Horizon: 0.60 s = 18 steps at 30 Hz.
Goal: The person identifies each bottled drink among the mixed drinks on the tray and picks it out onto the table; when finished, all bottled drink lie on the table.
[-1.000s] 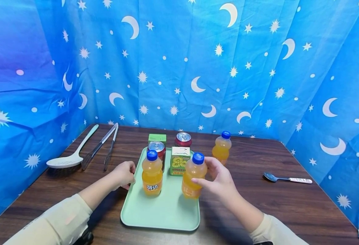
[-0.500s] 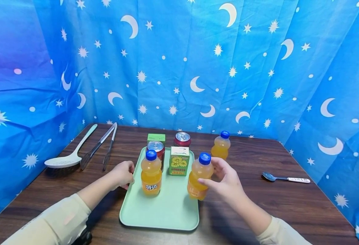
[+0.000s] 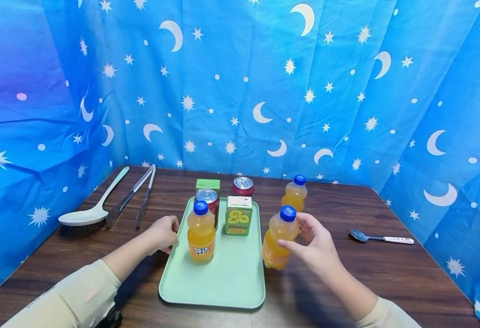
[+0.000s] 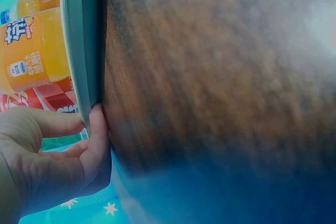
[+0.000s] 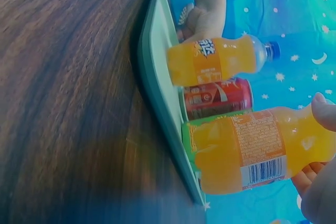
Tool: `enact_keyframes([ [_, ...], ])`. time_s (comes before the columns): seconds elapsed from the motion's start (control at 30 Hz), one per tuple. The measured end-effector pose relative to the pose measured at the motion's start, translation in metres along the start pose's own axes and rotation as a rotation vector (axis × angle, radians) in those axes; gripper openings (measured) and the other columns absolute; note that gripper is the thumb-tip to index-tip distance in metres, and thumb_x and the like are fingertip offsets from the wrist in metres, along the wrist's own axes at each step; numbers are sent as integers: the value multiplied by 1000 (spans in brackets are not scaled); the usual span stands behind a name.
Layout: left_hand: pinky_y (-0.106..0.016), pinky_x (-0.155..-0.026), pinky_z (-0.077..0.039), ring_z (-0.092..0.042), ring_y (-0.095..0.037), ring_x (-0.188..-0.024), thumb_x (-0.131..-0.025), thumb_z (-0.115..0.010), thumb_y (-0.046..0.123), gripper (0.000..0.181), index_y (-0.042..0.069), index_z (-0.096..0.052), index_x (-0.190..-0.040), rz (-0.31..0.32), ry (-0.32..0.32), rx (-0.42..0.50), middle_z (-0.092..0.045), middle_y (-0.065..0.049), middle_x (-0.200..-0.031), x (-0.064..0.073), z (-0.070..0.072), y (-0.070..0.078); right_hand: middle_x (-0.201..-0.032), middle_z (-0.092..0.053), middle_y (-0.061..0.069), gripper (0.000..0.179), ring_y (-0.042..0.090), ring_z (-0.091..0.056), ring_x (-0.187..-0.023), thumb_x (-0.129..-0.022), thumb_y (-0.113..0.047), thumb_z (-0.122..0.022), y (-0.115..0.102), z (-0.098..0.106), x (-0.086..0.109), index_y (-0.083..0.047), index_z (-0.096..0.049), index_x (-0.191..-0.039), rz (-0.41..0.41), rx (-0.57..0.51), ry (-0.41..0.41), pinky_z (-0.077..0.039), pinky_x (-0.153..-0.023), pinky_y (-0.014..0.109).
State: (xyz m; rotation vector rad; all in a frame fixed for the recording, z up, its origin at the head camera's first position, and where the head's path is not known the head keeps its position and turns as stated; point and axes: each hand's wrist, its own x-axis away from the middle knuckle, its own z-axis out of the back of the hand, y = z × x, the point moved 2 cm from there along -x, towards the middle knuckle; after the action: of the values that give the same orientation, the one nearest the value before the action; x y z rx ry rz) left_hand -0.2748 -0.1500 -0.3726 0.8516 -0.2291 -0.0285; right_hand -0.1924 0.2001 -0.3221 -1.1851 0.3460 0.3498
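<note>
My left hand (image 3: 164, 233) pinches the left rim of a pale green tray (image 3: 223, 284), thumb over the edge and fingers below it in the left wrist view. My right hand (image 3: 321, 250) holds a bottle of orange soda (image 3: 280, 241) with a blue cap, slightly tilted, just off the tray's right edge. On the tray stand another orange soda bottle (image 3: 201, 234), a red drink can (image 3: 208, 196) partly hidden behind it, and a green drink carton (image 3: 238, 218) with yellow flowers. The right wrist view shows the held bottle's barcode (image 5: 263, 173).
Beyond the tray's far end stand a second can (image 3: 243, 184) and a green box (image 3: 208, 184), both partly hidden. A third orange soda bottle (image 3: 294, 197) stands behind my right hand. A skimmer (image 3: 90, 215) and metal tongs (image 3: 135, 196) lie left, a spoon (image 3: 381, 239) right.
My right hand has carried the held bottle rightward, from over the tray to beyond its right edge. The left hand keeps its hold on the tray's rim.
</note>
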Motion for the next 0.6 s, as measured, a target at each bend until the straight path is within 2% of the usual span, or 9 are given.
enact_keyframes([
  [0.23,-32,-48,-53,-54,-24,-65,-73,-62,-16,27,-2,-46,-91,12,4,-9,-45,-15,-80,-2,0,-1,-117,-60,8,53,9,-56,-109,-74,-8,-79,2,11,-2,-2,-52,-119,-16,28,40,-42,-91,17],
  [0.6,-33,-48,-53,-54,-24,-66,-74,-62,-16,27,-2,-45,-91,0,9,-9,-46,-14,-79,1,0,0,-121,-56,8,55,20,-53,-116,-78,-16,-77,13,23,-3,-4,-49,-123,-74,52,56,-42,-91,21],
])
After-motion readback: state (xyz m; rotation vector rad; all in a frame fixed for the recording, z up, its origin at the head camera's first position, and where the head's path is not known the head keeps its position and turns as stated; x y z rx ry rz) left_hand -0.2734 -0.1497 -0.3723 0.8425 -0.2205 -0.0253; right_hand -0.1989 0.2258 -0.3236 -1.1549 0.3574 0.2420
